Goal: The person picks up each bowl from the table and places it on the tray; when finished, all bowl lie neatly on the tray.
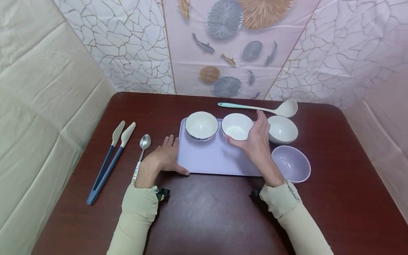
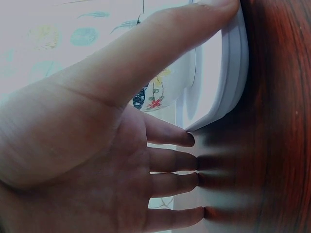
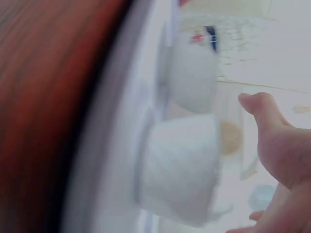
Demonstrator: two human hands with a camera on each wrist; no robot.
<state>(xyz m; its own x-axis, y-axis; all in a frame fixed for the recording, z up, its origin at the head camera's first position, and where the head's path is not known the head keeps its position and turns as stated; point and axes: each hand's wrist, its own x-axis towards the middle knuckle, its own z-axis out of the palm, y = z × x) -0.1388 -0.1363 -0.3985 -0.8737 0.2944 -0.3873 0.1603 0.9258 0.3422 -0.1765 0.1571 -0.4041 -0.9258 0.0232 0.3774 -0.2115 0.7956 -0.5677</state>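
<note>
A lavender tray (image 1: 207, 159) lies on the table. My left hand (image 1: 162, 157) is at its left edge, with fingertips on the tabletop and the thumb at the tray's front left corner. On the tray's back left stands a white bowl with a dark speckled rim (image 1: 201, 125); its side has a floral pattern (image 2: 155, 94) in the left wrist view. To its right stands a white bowl with a thin dark rim (image 1: 237, 126). Over that bowl's right side hovers my right hand (image 1: 257, 141), thumb and fingers spread; the right wrist view shows this hand (image 3: 286, 160) apart from the bowl.
Right of the tray are another white bowl (image 1: 283, 129) and a lavender bowl (image 1: 291, 164). Behind lies a ladle (image 1: 287, 108) with a mint handle. Blue-handled tongs (image 1: 108, 166) and a metal spoon (image 1: 145, 141) lie at left. A patterned cloth (image 1: 223, 81) hangs behind the table.
</note>
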